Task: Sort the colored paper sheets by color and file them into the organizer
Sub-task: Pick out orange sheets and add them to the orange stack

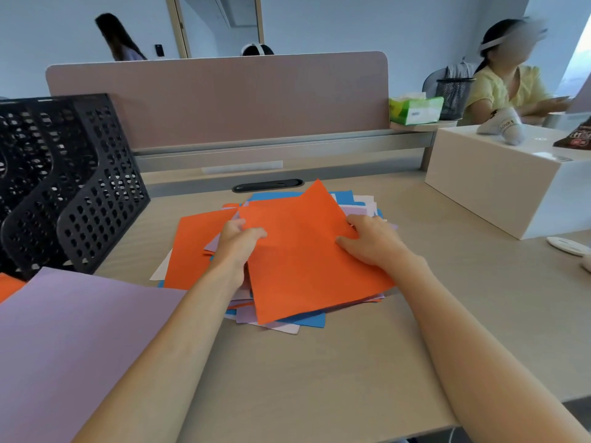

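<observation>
bright, even, cool light fills the room, with a washed-out patch at the upper right edge. shadows under the paper stack (pixel 303 266) are soft and faint. wide-angle distortion bows the desk divider (pixel 217 100) and stretches the near corners. background people (pixel 505 87) look slightly soft.

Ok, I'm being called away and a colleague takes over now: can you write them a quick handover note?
Hands: left hand and right hand each grip an edge of the top orange sheet on the central mixed pile.
The organizer stands back left; no paper shows in it.
Done: a lilac sheet and an orange corner lie apart at front left.
Left: sort the pile's orange, blue, lilac and white sheets, then file everything.
</observation>
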Motion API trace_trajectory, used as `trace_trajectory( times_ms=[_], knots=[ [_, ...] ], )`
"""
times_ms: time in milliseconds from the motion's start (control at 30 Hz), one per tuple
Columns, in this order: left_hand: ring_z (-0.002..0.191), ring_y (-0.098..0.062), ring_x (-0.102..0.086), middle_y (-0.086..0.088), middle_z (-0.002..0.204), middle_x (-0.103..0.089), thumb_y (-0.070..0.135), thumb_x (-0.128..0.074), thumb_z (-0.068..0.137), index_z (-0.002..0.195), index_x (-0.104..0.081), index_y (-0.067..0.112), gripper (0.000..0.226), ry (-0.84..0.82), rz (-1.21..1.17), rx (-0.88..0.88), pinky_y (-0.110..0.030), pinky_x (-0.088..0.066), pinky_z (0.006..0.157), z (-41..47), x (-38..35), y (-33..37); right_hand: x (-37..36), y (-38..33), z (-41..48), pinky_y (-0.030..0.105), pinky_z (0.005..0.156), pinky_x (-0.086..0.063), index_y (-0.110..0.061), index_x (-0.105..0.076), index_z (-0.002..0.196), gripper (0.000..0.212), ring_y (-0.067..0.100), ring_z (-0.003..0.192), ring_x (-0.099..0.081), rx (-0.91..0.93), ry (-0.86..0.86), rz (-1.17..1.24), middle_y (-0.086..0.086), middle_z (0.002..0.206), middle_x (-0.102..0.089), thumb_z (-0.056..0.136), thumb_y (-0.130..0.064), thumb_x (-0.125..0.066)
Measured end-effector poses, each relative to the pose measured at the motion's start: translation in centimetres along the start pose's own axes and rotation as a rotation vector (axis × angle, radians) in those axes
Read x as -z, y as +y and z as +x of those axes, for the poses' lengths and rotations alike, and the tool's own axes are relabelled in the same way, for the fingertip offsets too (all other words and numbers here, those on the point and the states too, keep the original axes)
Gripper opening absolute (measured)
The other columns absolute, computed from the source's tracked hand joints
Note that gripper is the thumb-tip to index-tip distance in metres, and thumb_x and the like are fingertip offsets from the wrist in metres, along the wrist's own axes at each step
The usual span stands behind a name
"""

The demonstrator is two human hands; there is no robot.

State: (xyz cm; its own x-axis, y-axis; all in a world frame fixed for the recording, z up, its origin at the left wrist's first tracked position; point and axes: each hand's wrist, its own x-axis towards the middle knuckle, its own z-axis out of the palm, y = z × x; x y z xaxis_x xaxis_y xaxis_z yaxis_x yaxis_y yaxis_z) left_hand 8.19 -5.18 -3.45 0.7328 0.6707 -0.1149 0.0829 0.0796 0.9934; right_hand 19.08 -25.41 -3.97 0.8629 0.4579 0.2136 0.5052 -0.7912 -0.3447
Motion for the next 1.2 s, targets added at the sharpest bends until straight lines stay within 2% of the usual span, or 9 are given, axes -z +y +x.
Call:
trace_trajectory(
  times_ms=[100,233,333,400,533,600,833,1033,1200],
  knots=[
    [0.099,-0.019,-0.056,-0.001,0.127,-0.053,0.017,-0.066,0.087,0.138,-0.040,0.017,0.057,0.020,0.153,-0.029,-0.030,-0.043,0.074,0.1,0.5,0.1,-0.3,-0.3,-0.2,0.034,0.081,-0.043,-0.013,-0.059,0.110,0.030,0.030,0.105,-0.056,0.009,-0.006,0.078,0.009,0.107,-0.064,0.090,-0.035,-0.056],
    [0.085,-0.013,-0.059,-0.002,0.117,-0.059,0.018,-0.066,0.087,0.131,-0.044,0.016,0.050,-0.006,0.182,-0.025,-0.028,-0.045,0.066,0.4,0.8,0.1,-0.5,-0.6,0.0,0.034,0.099,-0.041,-0.018,-0.046,0.138,0.053,0.025,0.122,-0.050,-0.109,-0.026,0.247,0.007,0.132,-0.056,0.089,-0.034,-0.059],
    [0.073,-0.015,-0.057,-0.002,0.092,-0.062,0.009,-0.064,0.087,0.094,-0.054,0.021,0.017,0.009,0.131,-0.024,-0.026,-0.042,0.058,0.5,1.1,0.4,-0.6,-0.6,0.1,0.033,0.104,-0.039,-0.018,-0.041,0.142,0.058,0.023,0.128,-0.047,-0.126,-0.084,0.236,0.005,0.140,-0.050,0.090,-0.034,-0.059],
    [0.068,-0.013,-0.054,-0.001,0.084,-0.057,0.005,-0.063,0.088,0.082,-0.046,0.023,0.025,0.020,0.084,-0.004,-0.026,-0.041,0.057,0.6,1.2,0.5,-0.6,-1.0,0.0,0.033,0.105,-0.037,-0.018,-0.038,0.145,0.059,0.023,0.130,-0.045,-0.095,-0.123,0.189,0.005,0.143,-0.048,0.091,-0.034,-0.057],
    [0.092,-0.018,-0.058,-0.004,0.115,-0.055,0.016,-0.071,0.081,0.136,-0.039,0.020,0.063,0.022,0.083,0.051,-0.030,-0.047,0.065,1.2,2.0,0.4,-0.5,-1.8,-0.4,0.035,0.103,-0.038,-0.020,-0.034,0.146,0.060,0.025,0.128,-0.047,-0.040,-0.151,0.157,0.006,0.143,-0.048,0.092,-0.035,-0.055],
    [0.105,-0.023,-0.060,-0.006,0.121,-0.057,0.021,-0.073,0.078,0.141,-0.035,0.021,0.073,0.008,0.138,0.042,-0.039,-0.053,0.084,1.2,2.2,0.5,-0.5,-1.8,-0.4,0.035,0.103,-0.039,-0.021,-0.034,0.146,0.060,0.025,0.127,-0.047,-0.031,-0.158,0.145,0.005,0.141,-0.050,0.091,-0.036,-0.055],
    [0.046,-0.015,-0.060,-0.009,0.069,-0.062,-0.001,-0.064,0.083,0.078,-0.061,0.008,0.011,0.004,0.005,0.081,-0.026,-0.047,0.053,1.3,3.3,1.0,-0.3,-1.8,-0.3,0.030,0.098,-0.038,-0.025,-0.037,0.145,0.058,0.019,0.122,-0.052,-0.031,-0.142,0.174,-0.004,0.129,-0.061,0.091,-0.036,-0.056],
    [0.052,-0.017,-0.061,-0.010,0.076,-0.062,0.005,-0.064,0.085,0.093,-0.062,0.008,0.008,-0.020,0.061,0.062,-0.024,-0.047,0.050,1.3,3.8,1.1,0.4,-1.4,0.0,0.028,0.086,-0.044,-0.022,-0.046,0.139,0.051,0.013,0.097,-0.058,-0.118,-0.043,0.375,-0.013,0.095,-0.064,0.090,-0.027,-0.058],
    [0.058,-0.017,-0.059,-0.007,0.070,-0.061,0.006,-0.061,0.089,0.083,-0.059,0.010,0.008,-0.078,0.138,0.009,-0.028,-0.049,0.060,1.0,2.4,0.4,-0.3,-0.8,0.3,0.028,0.095,-0.039,-0.021,-0.048,0.138,0.050,0.021,0.121,-0.053,-0.181,-0.047,0.371,0.001,0.131,-0.056,0.090,-0.027,-0.059]
  ],
)
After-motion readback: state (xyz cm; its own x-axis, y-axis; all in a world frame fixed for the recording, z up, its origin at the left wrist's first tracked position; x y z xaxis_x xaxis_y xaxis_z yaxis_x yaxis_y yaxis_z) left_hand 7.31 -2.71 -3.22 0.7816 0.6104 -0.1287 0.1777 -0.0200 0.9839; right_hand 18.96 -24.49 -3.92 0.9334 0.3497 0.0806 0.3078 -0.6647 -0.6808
